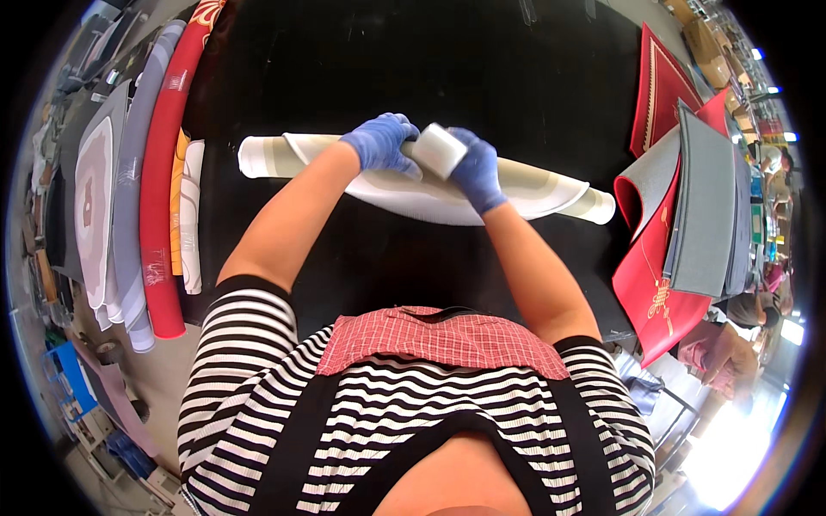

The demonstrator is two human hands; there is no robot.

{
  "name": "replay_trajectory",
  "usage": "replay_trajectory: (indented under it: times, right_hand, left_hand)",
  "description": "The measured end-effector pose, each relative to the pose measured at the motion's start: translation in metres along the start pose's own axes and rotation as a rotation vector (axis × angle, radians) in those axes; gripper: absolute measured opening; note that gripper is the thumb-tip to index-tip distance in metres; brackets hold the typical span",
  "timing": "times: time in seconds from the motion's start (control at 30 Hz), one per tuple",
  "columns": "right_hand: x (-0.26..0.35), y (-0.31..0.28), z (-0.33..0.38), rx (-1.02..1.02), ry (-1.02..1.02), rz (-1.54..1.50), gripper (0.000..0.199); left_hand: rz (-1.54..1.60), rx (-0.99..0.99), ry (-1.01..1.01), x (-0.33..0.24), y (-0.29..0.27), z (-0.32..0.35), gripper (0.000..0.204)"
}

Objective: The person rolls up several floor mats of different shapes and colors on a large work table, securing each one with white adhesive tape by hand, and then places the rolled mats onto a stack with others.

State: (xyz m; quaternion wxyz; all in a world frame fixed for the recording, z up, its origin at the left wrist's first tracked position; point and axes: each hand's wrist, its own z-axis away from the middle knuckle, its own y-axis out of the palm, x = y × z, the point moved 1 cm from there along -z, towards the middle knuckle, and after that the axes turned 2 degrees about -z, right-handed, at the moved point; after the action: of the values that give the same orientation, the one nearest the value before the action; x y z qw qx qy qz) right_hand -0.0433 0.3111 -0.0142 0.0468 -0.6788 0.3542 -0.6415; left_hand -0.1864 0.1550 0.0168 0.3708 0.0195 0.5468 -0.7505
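Seen from the head camera, blue-gloved hands meet over a loosely rolled white-and-beige mat (413, 196), its smooth sheet wound into a long tube that lies below and to either side of them. The right hand (477, 175) is closed around a blurred, whitish, glossy roll (440, 150); the left hand (383, 144), fingers curled, is just beside it over the mat, its grip impossible to tell. Beneath both spreads a dark, smooth tabletop (413, 69). Well left of the hands lie a long red roll (163, 198), a grey-blue roll (131, 185) and slimmer orange (178, 206) and white rolls (193, 215). To their right, grey sheets (701, 206) overlap glossy red ones (645, 297) with gold ornament. Farther right, people (723, 361) occupy a bright, cluttered workroom.
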Motion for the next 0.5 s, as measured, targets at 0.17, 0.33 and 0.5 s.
replay_trajectory:
  times: [0.17,0.33,0.5]
  right_hand:
    - [-0.035,0.005,-0.047,0.062,0.199,-0.116,0.024]
    - [-0.018,-0.009,-0.027,0.096,0.038,-0.169,0.028]
    - [0.026,-0.013,0.075,0.09,-0.038,-0.405,0.032]
  left_hand:
    - [-0.465,-0.198,-0.054,-0.039,0.034,0.04,0.114]
    - [-0.444,-0.161,-0.124,-0.048,0.011,0.021,0.083]
    - [-0.349,-0.253,-0.001,-0.029,0.027,0.022,0.062]
